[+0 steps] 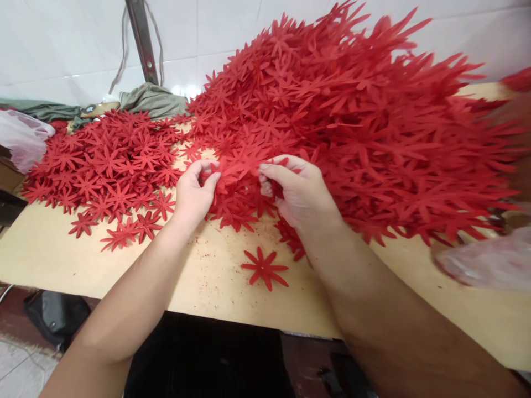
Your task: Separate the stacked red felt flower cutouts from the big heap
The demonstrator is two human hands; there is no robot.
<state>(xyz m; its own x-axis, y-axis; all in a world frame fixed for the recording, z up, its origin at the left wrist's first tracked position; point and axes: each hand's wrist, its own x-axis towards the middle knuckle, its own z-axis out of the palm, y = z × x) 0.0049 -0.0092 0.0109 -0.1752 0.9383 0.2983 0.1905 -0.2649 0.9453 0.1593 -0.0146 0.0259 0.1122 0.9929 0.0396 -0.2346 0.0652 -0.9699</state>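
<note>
Between thumb and fingers, my left hand [197,188] pinches red star-shaped fabric petals [227,172] in front of the big pile. Close by on the right, my right hand [296,185] is closed, thumb against fingers, on another red petal piece [286,163]. Whether both hands hold the same piece I cannot tell, since red pieces overlap behind them. One single red flower piece [263,268], with narrow petals and a small hole in its middle, lies flat on the table below my hands.
A tall heap of red flower pieces [373,121] covers the table's right and back. A lower heap [112,160] lies at left. Plastic bags rest at the left edge [27,138] and right edge [493,257]. Grey-green cloth [153,100] lies along the tiled wall [232,25]. The wooden table [207,282] has a front edge.
</note>
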